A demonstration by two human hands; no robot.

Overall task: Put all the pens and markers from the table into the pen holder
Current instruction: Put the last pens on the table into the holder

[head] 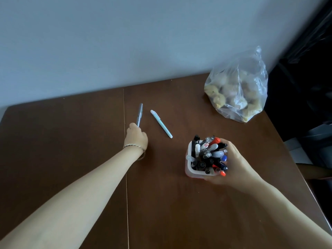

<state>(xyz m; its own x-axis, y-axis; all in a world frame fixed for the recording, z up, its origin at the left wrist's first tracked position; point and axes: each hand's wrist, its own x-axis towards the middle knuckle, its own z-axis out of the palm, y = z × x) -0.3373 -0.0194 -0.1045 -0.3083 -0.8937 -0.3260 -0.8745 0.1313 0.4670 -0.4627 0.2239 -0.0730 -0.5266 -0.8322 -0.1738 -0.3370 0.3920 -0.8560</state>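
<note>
A grey pen (139,114) lies on the brown table (71,141), pointing away from me. My left hand (136,137) is closed around its near end. A light blue pen (161,124) lies free on the table just right of that hand, at a slant. The white pen holder (189,164) stands to the right, packed with several pens and markers. My right hand (233,164) wraps around the holder's right side and grips it.
A clear plastic bag (237,90) with yellowish lumps sits at the table's far right corner, against the pale wall. The table's right edge runs close to the holder, with dark furniture beyond it. A seam crosses the table under my left arm.
</note>
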